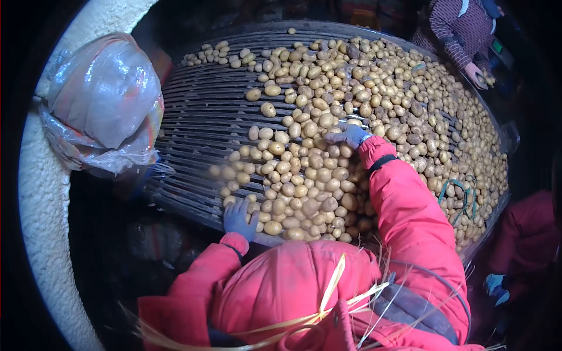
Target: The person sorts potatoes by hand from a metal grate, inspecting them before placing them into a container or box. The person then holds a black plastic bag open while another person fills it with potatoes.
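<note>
Many yellow-brown potatoes (304,175) lie on a dark slatted rack (193,111). My left hand (239,220), in a blue-grey glove, rests at the rack's near edge with its fingers spread. It touches the potatoes at the lower left of the pile and grips none. My right hand (350,136), in a similar glove, reaches into the middle of the pile. Its fingers stretch leftward over potatoes, apart from each other, and no potato shows clearly within them. Beside it, bright slats show through a small gap.
A filled, shiny plastic sack (108,93) stands at the left by a pale, rough curved edge (44,205). A co-worker in a patterned sleeve (453,41) stands at the far right. Another person's gloved hand (496,288) is at lower right. A green strap (459,193) lies on the potatoes.
</note>
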### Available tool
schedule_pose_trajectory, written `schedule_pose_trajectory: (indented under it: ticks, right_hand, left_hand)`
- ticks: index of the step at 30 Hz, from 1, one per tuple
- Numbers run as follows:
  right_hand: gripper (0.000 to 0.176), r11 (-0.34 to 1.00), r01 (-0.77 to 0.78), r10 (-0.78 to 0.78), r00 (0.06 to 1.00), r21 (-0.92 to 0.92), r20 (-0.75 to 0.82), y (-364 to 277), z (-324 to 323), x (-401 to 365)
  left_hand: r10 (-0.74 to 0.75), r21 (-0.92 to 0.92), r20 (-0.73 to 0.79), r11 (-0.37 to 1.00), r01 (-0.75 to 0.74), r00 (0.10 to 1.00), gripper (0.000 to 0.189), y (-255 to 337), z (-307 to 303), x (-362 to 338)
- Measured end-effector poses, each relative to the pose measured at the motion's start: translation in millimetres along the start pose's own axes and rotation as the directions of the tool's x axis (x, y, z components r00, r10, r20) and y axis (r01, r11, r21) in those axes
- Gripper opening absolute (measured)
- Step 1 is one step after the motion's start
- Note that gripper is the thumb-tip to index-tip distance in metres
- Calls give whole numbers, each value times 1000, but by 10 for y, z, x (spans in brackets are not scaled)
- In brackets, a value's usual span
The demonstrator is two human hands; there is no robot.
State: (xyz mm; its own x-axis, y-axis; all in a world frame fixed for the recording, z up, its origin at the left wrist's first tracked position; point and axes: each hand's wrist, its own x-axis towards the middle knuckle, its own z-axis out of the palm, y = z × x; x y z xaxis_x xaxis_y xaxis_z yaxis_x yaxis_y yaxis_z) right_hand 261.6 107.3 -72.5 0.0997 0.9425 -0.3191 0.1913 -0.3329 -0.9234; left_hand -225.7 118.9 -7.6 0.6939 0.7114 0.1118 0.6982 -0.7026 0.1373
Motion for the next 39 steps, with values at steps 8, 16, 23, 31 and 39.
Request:
schedule_pose_trajectory:
  ticks: [8, 16, 23, 31, 39]
  right_hand:
    - [44, 863, 146, -39, 974, 483, -225, -772, -104, -1395]
    - [61, 877, 278, -57, 871, 392, -489, -310, 63, -3394]
    - [69, 633, 271, 298, 780, 725, -551, -122, 782, -4392]
    - [69, 554, 340, 367, 720, 760, -590, -151, 1207, -4625]
    - [70, 530, 353, 327, 754, 771, -570, -121, 1377, -4508]
  left_hand:
    - [126, -93, -245, 984, -153, 961, 49, 334, -101, 580]
    - [520, -247, -57, 820, -517, 852, 52, 1492, 396, 2206]
    - [322, -134, 510, 946, -296, 798, 68, 1907, 374, 2812]
    - [437, -228, 556, 898, -376, 707, 57, 1709, 494, 2874]
    - [532, -255, 566, 839, -481, 629, 60, 1699, 608, 2878]
